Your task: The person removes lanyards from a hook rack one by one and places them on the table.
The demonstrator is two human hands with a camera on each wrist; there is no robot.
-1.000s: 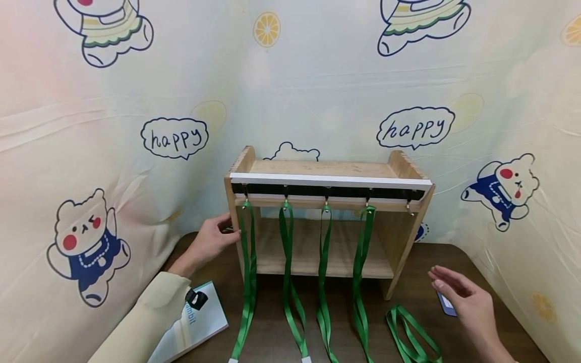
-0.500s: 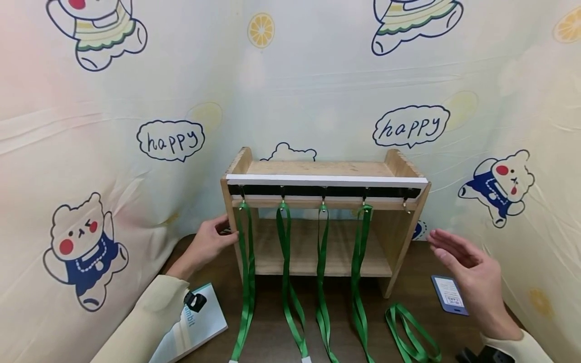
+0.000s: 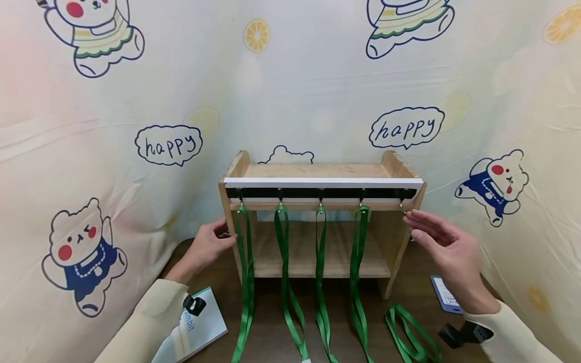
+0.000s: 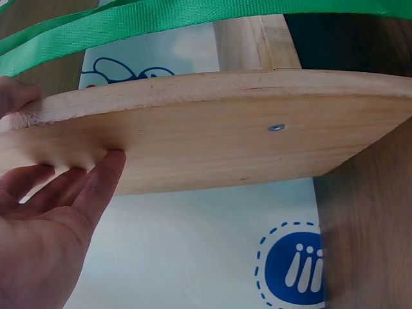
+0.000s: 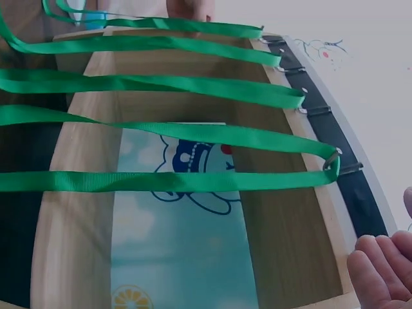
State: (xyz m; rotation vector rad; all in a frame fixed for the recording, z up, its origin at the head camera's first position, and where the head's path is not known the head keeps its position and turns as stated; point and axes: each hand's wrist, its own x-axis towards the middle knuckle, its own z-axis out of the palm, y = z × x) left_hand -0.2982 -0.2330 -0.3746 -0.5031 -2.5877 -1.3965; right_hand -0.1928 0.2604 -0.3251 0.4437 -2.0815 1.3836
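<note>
A wooden rack [image 3: 317,170] stands on the table with a row of metal hooks along its front rail [image 3: 299,193]. Several green lanyards [image 3: 247,287] hang down from these hooks. My left hand [image 3: 206,248] holds the rack's left side panel [image 4: 212,135]; in the left wrist view the thumb lies at its front edge and the fingertips press its outer face. My right hand [image 3: 451,252] is raised beside the rack's right front corner, fingers slightly bent and thumb apart. Its fingertips are close to the bare rightmost hook [image 3: 401,203]; contact cannot be made out.
A looped green lanyard [image 3: 418,353] lies on the dark table at the front right. Behind it is a blue-edged card [image 3: 447,295], partly covered by my right arm. At the front left lies a white and light-blue box [image 3: 206,322]. Patterned cloth [image 3: 317,75] hangs behind and at both sides.
My right hand has risen from low on the right and moved left to the rack's right corner. The left hand keeps its place on the side panel. The head view has shifted slightly.
</note>
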